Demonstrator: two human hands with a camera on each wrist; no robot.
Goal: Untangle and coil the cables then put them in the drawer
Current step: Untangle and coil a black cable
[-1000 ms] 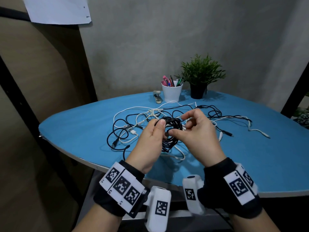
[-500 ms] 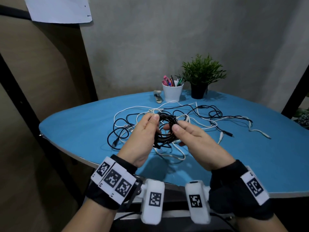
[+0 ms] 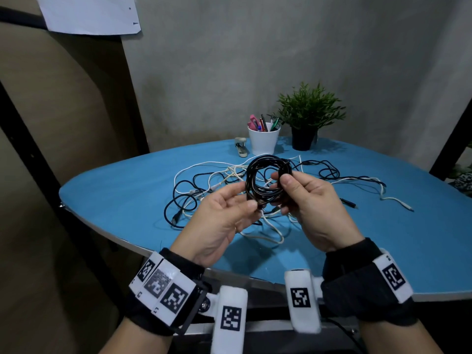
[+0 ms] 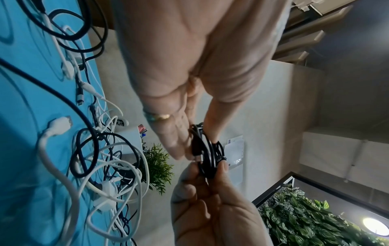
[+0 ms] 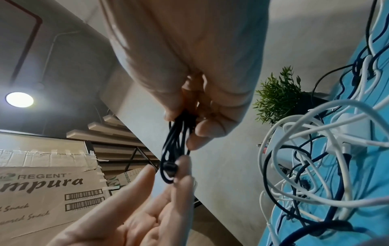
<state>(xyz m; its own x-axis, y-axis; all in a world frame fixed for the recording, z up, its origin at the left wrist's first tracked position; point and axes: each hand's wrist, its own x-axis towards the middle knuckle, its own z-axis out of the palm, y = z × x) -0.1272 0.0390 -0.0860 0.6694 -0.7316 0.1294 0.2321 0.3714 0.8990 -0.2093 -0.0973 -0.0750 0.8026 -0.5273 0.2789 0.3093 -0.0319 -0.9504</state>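
Observation:
A black cable wound into a small coil (image 3: 265, 159) is held up in the air above the blue table (image 3: 383, 238). My right hand (image 3: 283, 190) grips the coil's right side, thumb on the front. My left hand (image 3: 249, 198) pinches its lower left edge, at what looks like a plug end. The left wrist view shows the coil (image 4: 208, 149) between my left fingers (image 4: 181, 146) and my right hand (image 4: 210, 176). In the right wrist view my right hand (image 5: 189, 131) clamps the strands (image 5: 174, 144). A tangle of white and black cables (image 3: 204, 190) lies on the table beneath. No drawer is in view.
At the table's far edge stand a white pen cup (image 3: 263, 139), a potted plant (image 3: 306, 123) and a stapler (image 3: 240, 146). Loose cable ends trail right (image 3: 398, 201). The table's metal-trimmed near edge (image 3: 255, 277) is just below my wrists. A cardboard box (image 5: 42, 191) is off to the side.
Both hands have lifted the black coil higher above the tangle and turned palms up. The coil now stands as an open ring facing me, with the left pinch at its lower edge.

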